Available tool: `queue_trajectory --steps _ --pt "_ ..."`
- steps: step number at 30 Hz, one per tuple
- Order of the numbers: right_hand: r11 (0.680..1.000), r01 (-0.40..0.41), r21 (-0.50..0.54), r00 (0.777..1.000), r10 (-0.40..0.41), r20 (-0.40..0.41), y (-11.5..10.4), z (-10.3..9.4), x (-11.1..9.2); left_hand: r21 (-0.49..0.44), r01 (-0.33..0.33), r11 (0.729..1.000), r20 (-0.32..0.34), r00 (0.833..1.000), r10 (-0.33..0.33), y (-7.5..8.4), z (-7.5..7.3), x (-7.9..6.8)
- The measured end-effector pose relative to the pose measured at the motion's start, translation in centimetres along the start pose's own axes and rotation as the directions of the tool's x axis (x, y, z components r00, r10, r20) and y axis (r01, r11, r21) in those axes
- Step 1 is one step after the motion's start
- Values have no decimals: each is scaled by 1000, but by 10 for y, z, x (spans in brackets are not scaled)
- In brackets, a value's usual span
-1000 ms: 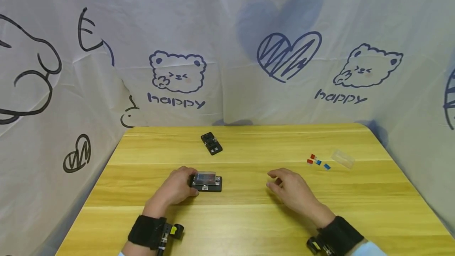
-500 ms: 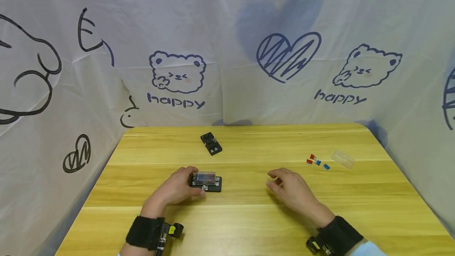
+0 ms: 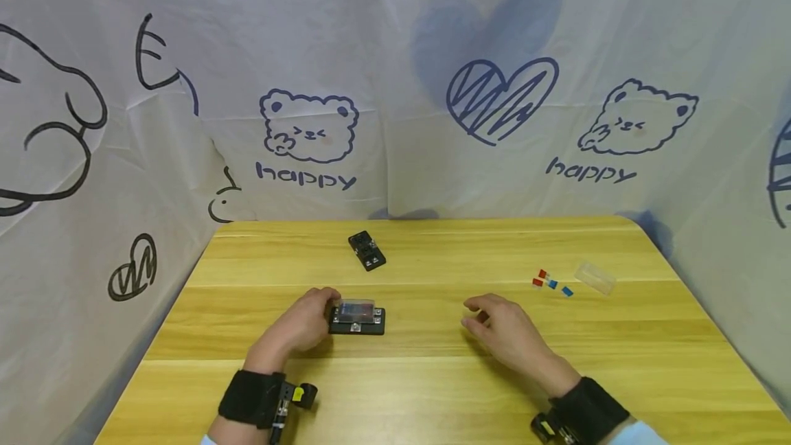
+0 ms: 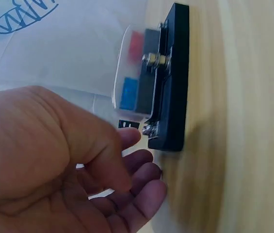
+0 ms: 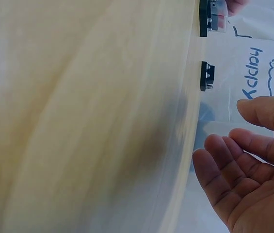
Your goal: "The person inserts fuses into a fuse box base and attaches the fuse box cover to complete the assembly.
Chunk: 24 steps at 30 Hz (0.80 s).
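A black fuse block (image 3: 364,329) with metal screw terminals lies flat on the table. Under its clear cover (image 4: 120,73), red and blue blade fuses show. My left hand (image 3: 305,322) is at the block's left end, its fingers loosely bent around nothing. Whether a fingertip touches the block I cannot tell. Well to the right, my right hand (image 3: 509,332) hovers over or rests at the table with relaxed, slightly bent fingers. The right wrist view shows nothing in that hand's palm.
A second black fuse block (image 3: 367,250), without a cover, lies farther back. At the right are loose red blade fuses (image 3: 537,283), blue blade fuses (image 3: 567,291) and a clear cover (image 3: 596,278). A white printed cloth (image 3: 408,184) hangs behind the wooden table (image 3: 426,390).
My left thumb has come off the front edge of the covered fuse block, and the hand has drawn slightly left. The right hand has stayed where it was.
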State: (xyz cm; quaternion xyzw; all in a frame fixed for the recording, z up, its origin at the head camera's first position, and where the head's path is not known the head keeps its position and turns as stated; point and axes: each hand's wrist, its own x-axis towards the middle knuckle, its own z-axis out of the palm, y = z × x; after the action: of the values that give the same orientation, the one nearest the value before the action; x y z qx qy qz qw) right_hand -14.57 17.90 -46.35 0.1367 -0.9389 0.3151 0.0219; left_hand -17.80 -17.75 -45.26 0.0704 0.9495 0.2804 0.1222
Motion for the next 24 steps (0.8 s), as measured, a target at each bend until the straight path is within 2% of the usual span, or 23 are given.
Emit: queue_trajectory --steps 4,7,11,15,18,24 --pt "1000 -14 -4 1000 14 10 0 0 1 11 -16 1000 -30 999 16 0 -8 7" --pt "999 -18 -28 1000 19 25 0 0 2 -16 -3 1000 -64 998 2 4 -15 16" --pt "997 4 -82 999 0 41 -1 1 4 -46 31 998 -110 993 -36 18 -24 33" --pt "994 19 -106 998 -12 58 -3 2 4 -13 50 999 -136 989 -51 35 -32 53" --pt "994 17 -106 998 -10 69 -4 2 4 40 62 997 -125 991 -57 45 -35 67" --pt "995 5 -100 997 2 77 -3 1 2 111 74 991 -27 997 -71 56 -34 86"
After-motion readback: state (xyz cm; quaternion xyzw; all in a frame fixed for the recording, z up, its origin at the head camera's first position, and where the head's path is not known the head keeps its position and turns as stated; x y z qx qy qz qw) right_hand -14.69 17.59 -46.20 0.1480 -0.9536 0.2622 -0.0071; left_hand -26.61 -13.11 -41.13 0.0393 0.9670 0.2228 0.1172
